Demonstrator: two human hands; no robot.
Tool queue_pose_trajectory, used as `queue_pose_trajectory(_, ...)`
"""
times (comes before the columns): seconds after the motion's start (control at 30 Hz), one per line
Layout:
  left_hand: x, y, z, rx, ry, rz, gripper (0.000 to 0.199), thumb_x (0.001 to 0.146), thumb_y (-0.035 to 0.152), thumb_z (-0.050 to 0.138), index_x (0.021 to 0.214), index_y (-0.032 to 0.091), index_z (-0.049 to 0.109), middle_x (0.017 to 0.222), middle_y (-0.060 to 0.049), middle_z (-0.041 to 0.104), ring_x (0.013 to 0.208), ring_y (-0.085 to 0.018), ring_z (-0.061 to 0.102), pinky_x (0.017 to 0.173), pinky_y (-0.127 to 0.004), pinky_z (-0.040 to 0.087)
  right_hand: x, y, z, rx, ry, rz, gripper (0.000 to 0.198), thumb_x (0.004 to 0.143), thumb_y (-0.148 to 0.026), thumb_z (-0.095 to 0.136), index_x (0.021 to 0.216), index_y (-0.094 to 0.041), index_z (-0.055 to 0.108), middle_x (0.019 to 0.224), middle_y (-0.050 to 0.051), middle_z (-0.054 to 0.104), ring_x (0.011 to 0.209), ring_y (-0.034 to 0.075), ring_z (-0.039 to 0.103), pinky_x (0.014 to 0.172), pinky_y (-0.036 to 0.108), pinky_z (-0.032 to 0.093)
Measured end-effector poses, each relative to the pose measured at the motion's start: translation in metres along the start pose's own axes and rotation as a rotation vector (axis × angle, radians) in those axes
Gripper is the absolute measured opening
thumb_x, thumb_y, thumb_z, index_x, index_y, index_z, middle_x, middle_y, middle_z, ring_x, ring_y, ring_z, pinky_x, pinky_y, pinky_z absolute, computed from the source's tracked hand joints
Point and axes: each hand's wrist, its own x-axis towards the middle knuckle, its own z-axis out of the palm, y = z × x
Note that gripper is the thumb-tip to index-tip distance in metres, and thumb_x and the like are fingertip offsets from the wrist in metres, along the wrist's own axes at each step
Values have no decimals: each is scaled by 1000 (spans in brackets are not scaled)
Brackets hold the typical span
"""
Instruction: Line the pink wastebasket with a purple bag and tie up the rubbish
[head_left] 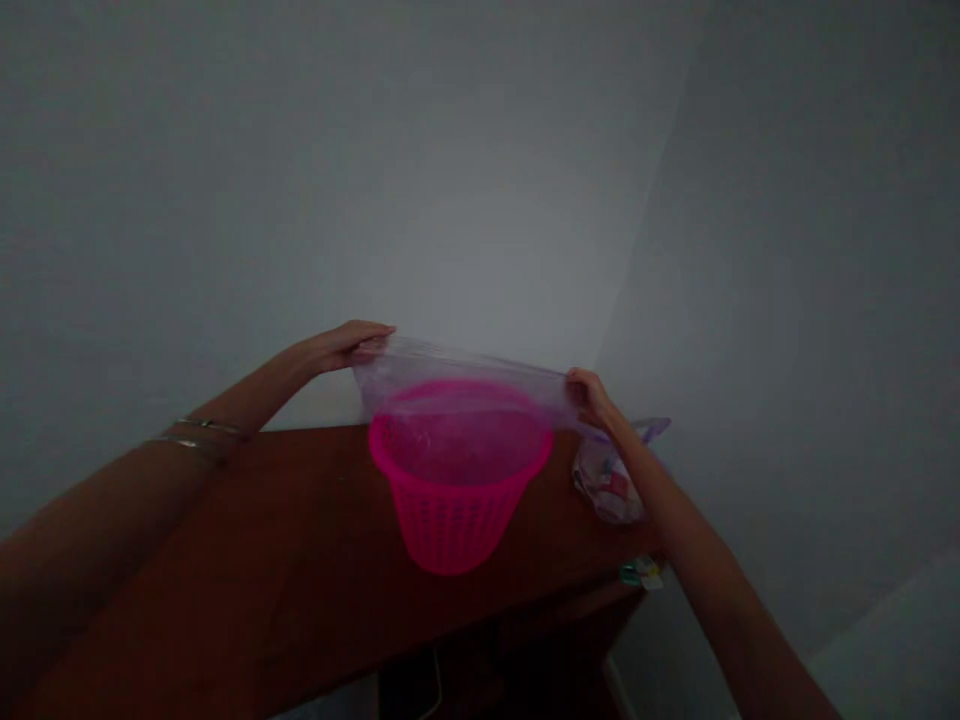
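A bright pink plastic basket with slotted sides stands upright on a reddish-brown wooden table. Over its far rim a thin, see-through plastic bag is stretched, its lower part hanging in the basket's mouth. At the bag's left end my left hand is closed on the edge; bangles circle that wrist. Holding the other end, my right hand pinches the plastic between thumb and fingers, slightly lower than the left. Both hands are above the rim.
A tied clear bag with a purple edge and crumpled contents sits at the table's right, behind my right forearm. Small green and yellow wrappers lie at the front right corner. Pale walls meet close behind the table.
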Motion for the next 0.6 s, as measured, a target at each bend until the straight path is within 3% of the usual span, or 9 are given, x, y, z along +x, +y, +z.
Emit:
queue_pose_trajectory(0.1,21,-5,-6,201,-51,-39,45,84,54,62,59,23,43,55,1,39,55,-13,33,60,-30,31,25,6,-10,-395,-190,-52,25,76,-28,44,52,-22,41,51,-6,39,52,9,35,56,24,30)
queue_pose_trajectory(0.17,36,-6,-7,398,-70,4,44,84,53,63,58,21,48,55,-1,45,58,-14,39,63,-29,31,37,10,-11,-529,-274,-39,21,72,-20,51,51,-19,50,50,-5,47,52,9,40,56,24,31)
queue_pose_trajectory(0.3,58,-6,-1,703,-80,116,33,87,44,64,67,18,57,64,-5,57,74,-20,57,76,-29,38,50,18,1,-738,-282,-12,14,64,-5,62,59,-17,65,60,1,67,62,15,58,65,24,41)
queue_pose_trajectory(0.37,62,-6,4,799,-49,91,30,91,43,62,77,17,61,72,-9,62,85,-26,64,85,-32,40,52,19,8,-835,-238,-8,14,69,-3,66,73,-15,72,79,9,76,78,20,68,75,27,47)
queue_pose_trajectory(0.43,62,-5,7,851,-8,61,32,95,45,58,93,14,64,83,-15,68,95,-32,67,90,-36,42,51,18,12,-901,-189,-7,28,77,-4,65,102,-11,75,106,19,78,97,26,72,86,30,50)
queue_pose_trajectory(0.53,58,1,5,882,48,55,54,98,52,54,125,6,61,98,-24,73,101,-36,69,91,-38,44,48,9,10,-995,-91,-9,60,88,-6,59,147,-7,52,128,26,70,115,30,70,95,35,50)
queue_pose_trajectory(0.6,53,11,-4,907,42,75,59,96,50,55,130,2,61,102,-25,74,102,-34,70,91,-35,45,49,-3,0,-1074,1,-30,58,94,-10,54,151,-7,48,129,26,70,117,30,69,97,37,50)
